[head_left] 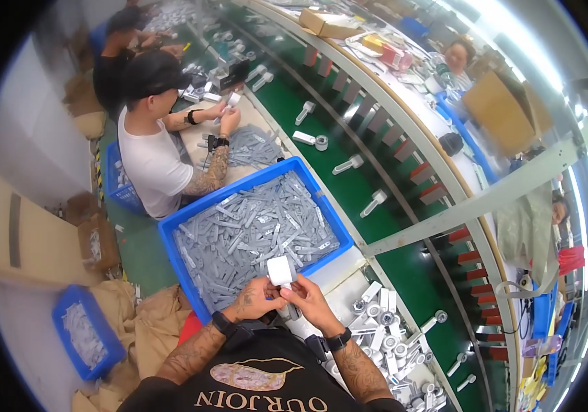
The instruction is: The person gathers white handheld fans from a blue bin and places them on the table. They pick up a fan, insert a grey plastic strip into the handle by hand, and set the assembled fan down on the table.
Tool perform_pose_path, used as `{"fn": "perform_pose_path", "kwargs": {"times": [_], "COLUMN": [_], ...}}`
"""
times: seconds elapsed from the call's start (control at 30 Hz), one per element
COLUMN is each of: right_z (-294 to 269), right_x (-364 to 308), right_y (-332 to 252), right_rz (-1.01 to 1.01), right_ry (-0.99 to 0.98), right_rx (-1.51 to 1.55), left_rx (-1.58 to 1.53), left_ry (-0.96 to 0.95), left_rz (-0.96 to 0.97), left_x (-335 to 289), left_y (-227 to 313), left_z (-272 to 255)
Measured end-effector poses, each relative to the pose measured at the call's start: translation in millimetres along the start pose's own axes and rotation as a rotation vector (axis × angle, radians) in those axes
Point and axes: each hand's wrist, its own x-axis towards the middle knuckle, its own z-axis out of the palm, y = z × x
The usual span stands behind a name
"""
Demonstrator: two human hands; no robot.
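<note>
Above the near edge of a blue crate (229, 190), both hands hold one white device with a round, drum-like head (281, 270) and a short handle. My left hand (257, 300) closes on the handle from the left. My right hand (310, 300) grips it from the right, its thumb near my left fingers. The lower handle is partly hidden by my fingers. Many slim grey plastic pieces (259, 223) fill the crate, lying every which way. To the right of my hands, similar white round-headed devices (390, 343) lie heaped on the worktop.
A green conveyor belt (404, 254) runs along the right, carrying scattered white devices. A pale metal beam (466, 196) slants over it. A co-worker in a white shirt (153, 151) sits beyond the crate. A smaller blue crate (88, 333) stands low on the left by brown sacks (160, 329).
</note>
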Motion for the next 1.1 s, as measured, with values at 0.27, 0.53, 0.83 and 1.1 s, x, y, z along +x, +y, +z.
{"fn": "perform_pose_path", "kwargs": {"times": [0.27, 0.53, 0.83, 1.1], "right_z": [4.4, 4.8, 19.5, -18.4], "right_x": [-17.1, -20.5, -33.6, -55.9], "right_y": [-31.7, -43.6, -20.3, 10.7], "right_rz": [0.011, -0.57, -0.682, -0.363], "right_ry": [0.1, 0.539, 0.453, 0.611], "right_rx": [-0.527, -1.123, -1.28, -0.98], "left_rx": [-0.261, -0.246, -0.457, 0.004], "left_ry": [0.03, 0.155, 0.393, 0.252], "left_rz": [0.156, 0.014, -0.034, -0.074], "left_x": [12.9, 19.9, 24.6, 56.1], "left_y": [17.3, 10.4, 2.1, -46.9], "left_z": [-7.7, 12.0, 27.0, 52.3]}}
